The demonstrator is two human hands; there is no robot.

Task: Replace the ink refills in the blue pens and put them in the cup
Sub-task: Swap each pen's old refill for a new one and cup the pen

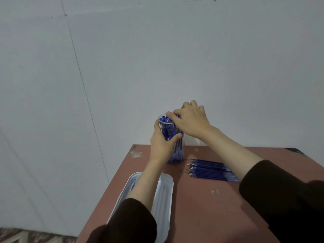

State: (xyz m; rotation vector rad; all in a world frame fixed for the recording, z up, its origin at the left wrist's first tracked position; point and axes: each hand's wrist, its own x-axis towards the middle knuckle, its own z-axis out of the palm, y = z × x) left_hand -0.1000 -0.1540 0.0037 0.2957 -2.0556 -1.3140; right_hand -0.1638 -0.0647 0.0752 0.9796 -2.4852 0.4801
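— Blue plastic pens [169, 128] stand upright, long axis vertical, packed in a tall clear plastic cup [177, 155] at the reddish-brown table's [201, 207] far edge. Which hand is nearer?
— The right hand [191, 120], directly over the pen tops, fingers curled down; whether they pinch a pen I cannot tell. The left hand [161, 142] grips the cup's side. Dark blue ink refills [210, 170] lie just right of the cup

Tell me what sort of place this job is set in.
Likely a plain indoor room with a makeshift workstation: a chipped reddish-brown table against a bare white panelled wall, laid out with a row of blue ink refills.
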